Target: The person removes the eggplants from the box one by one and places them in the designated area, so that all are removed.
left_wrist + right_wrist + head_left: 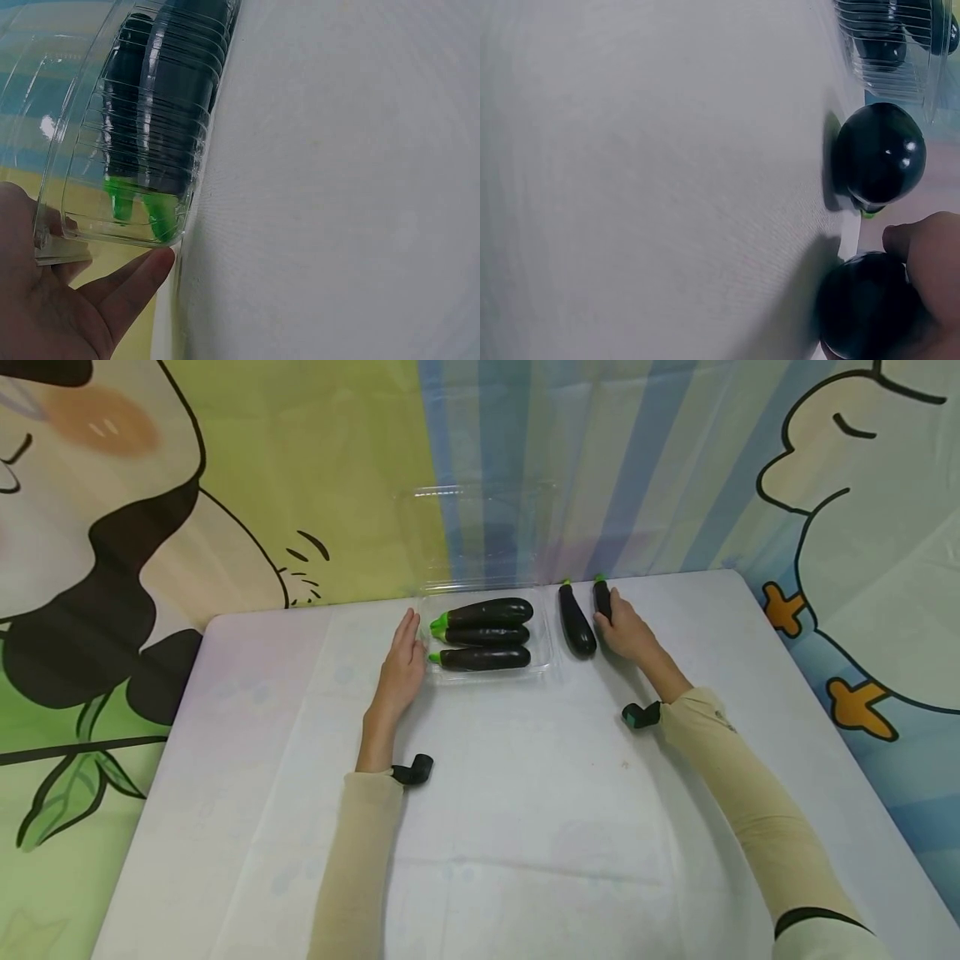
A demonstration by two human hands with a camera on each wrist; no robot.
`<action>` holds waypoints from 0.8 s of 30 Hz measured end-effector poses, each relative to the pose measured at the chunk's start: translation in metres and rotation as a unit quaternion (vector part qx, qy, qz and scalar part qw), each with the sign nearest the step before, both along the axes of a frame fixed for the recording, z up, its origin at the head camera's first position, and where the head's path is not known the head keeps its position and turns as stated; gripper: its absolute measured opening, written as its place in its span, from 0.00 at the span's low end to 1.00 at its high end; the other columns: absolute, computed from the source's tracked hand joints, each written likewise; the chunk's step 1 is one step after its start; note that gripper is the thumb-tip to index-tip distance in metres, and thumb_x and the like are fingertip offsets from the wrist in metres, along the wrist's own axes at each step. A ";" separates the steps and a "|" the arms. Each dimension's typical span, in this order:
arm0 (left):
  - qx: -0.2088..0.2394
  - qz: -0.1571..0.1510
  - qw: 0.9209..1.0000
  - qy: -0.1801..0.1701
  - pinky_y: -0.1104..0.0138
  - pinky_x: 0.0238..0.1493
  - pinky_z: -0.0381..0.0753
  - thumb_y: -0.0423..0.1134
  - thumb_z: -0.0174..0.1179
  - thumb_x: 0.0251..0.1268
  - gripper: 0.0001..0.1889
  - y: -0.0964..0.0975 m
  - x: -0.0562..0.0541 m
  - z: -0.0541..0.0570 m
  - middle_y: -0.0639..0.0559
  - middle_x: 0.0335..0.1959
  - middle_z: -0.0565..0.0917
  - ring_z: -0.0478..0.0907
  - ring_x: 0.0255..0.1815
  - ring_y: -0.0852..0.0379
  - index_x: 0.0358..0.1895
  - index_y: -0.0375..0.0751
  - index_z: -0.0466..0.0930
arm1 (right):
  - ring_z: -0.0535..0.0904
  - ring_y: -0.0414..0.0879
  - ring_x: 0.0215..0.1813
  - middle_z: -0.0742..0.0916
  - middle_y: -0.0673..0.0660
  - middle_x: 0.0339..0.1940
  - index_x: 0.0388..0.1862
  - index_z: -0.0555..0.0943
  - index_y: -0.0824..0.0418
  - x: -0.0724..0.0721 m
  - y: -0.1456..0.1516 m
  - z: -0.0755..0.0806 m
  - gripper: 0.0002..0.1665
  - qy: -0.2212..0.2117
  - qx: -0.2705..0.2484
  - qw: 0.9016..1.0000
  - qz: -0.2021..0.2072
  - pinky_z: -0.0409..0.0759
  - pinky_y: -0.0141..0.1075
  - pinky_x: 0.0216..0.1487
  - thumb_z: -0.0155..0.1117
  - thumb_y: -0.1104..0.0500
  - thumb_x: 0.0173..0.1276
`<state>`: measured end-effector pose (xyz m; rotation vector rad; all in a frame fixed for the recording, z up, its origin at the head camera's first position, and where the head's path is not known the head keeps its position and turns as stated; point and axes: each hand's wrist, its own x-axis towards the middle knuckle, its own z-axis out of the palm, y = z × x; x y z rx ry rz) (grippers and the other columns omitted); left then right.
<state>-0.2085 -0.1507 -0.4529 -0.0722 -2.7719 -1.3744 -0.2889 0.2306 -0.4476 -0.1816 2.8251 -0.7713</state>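
A clear plastic clamshell box (542,670) stands with its lid raised at the table's far edge. Inside it lie three dark eggplants (491,657) with green stems pointing left. My left hand (402,670) rests against the box's left side, fingers extended; in the left wrist view its fingertips touch the box's end. Right of the box a loose eggplant (577,622) lies on the table. Beside that one, my right hand (628,631) grips another eggplant (602,597) between thumb and fingers. The right wrist view shows this gripped eggplant (866,304) end-on, partly covered by the hand.
A white cloth covers the table (525,827). Behind it hangs a printed curtain (337,468) with cartoon figures, close to the raised lid (480,531). Small dark cameras (413,769) are strapped at both wrists.
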 end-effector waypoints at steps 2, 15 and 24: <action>0.000 0.001 1.000 0.000 0.55 0.80 0.48 0.41 0.34 0.78 0.28 0.000 0.000 0.000 0.57 0.81 0.46 0.43 0.81 0.56 0.78 0.43 0.48 | 0.49 0.68 0.78 0.52 0.76 0.77 0.77 0.35 0.72 0.000 0.000 0.001 0.42 -0.003 -0.001 1.000 0.001 0.51 0.59 0.77 0.38 0.51 0.79; 0.004 0.000 1.000 0.001 0.55 0.80 0.47 0.39 0.35 0.78 0.28 0.000 0.000 0.001 0.55 0.81 0.46 0.43 0.81 0.54 0.78 0.41 0.49 | 0.46 0.68 0.78 0.47 0.73 0.79 0.78 0.31 0.65 0.000 0.002 0.004 0.44 -0.023 0.046 0.999 0.008 0.50 0.60 0.76 0.35 0.45 0.79; 0.004 -0.001 1.000 -0.001 0.55 0.80 0.47 0.40 0.34 0.78 0.28 0.000 0.002 0.003 0.56 0.81 0.45 0.43 0.81 0.55 0.78 0.42 0.48 | 0.52 0.70 0.76 0.54 0.73 0.77 0.79 0.44 0.64 0.007 -0.002 0.012 0.42 0.058 0.047 0.997 -0.014 0.55 0.63 0.74 0.41 0.44 0.78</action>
